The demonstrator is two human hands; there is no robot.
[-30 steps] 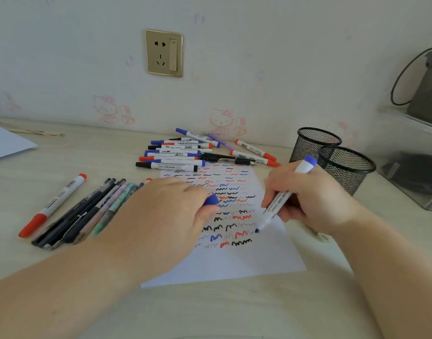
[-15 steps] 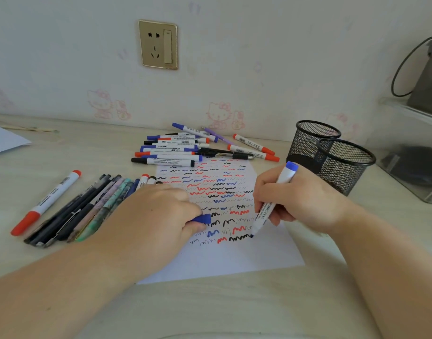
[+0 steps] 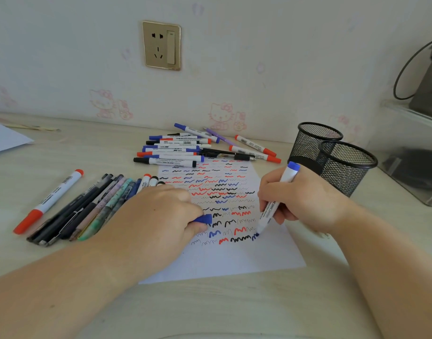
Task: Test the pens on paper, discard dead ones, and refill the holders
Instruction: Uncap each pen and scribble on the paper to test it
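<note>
At the far left of the desk (image 3: pixel 63 302) lies one red marker (image 3: pixel 49 201), and just beside it a row of tested pens (image 3: pixel 87 211), side by side. They should stay there, apart from the pile of markers (image 3: pixel 175 150) at the far edge of the paper, so that tested and untested ones do not mix.

The left hand (image 3: pixel 158 216) rests on the left part of the paper (image 3: pixel 234 260) and its fingers pinch the blue cap (image 3: pixel 205 218). This is good practice: the weight of the hand keeps the sheet from sliding, and the cap is ready for closing the marker.

To the right, the right hand (image 3: pixel 303 199) grips the blue marker (image 3: pixel 276 204) with curled fingers, the tip touching the paper at the right end of the lowest row of scribbles, where a short blue mark is visible. I judge that the ink flows, so a few small waves are enough; light pressure protects the tip. The new mark should stay clear of the black scribble just beside it, so the color is easy to read.

At the far right stand two mesh holders (image 3: pixel 332 155), touching each other. I see no pens in them, so the refilling is not yet begun.
</note>
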